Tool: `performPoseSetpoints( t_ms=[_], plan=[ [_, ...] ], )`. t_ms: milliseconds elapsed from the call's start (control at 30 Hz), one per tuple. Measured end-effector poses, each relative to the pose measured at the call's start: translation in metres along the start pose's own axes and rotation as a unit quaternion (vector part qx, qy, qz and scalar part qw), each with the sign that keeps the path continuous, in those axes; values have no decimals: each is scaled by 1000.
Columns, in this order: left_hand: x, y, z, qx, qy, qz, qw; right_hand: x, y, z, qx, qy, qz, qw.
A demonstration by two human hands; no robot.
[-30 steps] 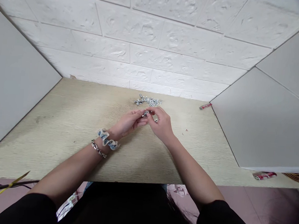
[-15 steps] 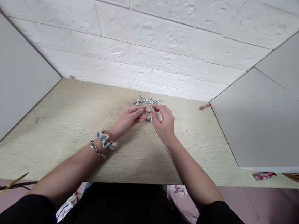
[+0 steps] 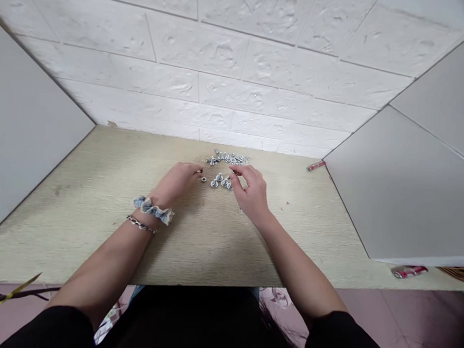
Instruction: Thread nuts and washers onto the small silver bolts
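Observation:
A pile of small silver bolts and nuts (image 3: 230,157) lies near the back of the pale wooden table (image 3: 94,207). Just in front of it stand a few bolts (image 3: 220,183) head down, with a single nut (image 3: 203,179) to their left. My left hand (image 3: 178,181) rests low over the table, its fingers loosely stretched toward that nut and holding nothing. My right hand (image 3: 251,190) hovers right of the standing bolts, thumb and forefinger pinched together at the pile's front edge; what they pinch is too small to make out.
A white brick wall stands behind the table, with grey side panels left and right. A small red item (image 3: 315,165) lies at the back right corner and another red item (image 3: 408,271) beyond the right panel. A scrunchie (image 3: 152,209) and a chain bracelet sit on my left wrist.
My hands, joined over a small piece a second ago, have come apart. The left hand has slid left and lower. Several bolts and a nut now show on the table between them.

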State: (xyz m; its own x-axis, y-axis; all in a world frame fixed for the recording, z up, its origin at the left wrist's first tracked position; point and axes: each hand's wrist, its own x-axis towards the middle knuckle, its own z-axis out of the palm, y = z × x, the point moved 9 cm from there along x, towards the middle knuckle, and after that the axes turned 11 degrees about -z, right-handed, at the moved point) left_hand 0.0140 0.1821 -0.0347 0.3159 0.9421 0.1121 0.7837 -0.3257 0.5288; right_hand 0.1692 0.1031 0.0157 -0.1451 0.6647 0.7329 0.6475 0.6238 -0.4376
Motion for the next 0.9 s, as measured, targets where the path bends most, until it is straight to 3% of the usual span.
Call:
performPoseSetpoints(
  t_ms=[200,367,667,900],
  plan=[
    [2,-6,14,142,-35,18,989,0,4,1,22,2,14,1000],
    [4,-14,17,179,-33,-3,983,-1,8,2,41,7,29,999],
    [5,-17,18,101,-19,10,995,-2,12,3,72,11,48,996],
    [-3,7,8,53,16,21,998,-1,12,1,73,21,51,996]
  ],
)
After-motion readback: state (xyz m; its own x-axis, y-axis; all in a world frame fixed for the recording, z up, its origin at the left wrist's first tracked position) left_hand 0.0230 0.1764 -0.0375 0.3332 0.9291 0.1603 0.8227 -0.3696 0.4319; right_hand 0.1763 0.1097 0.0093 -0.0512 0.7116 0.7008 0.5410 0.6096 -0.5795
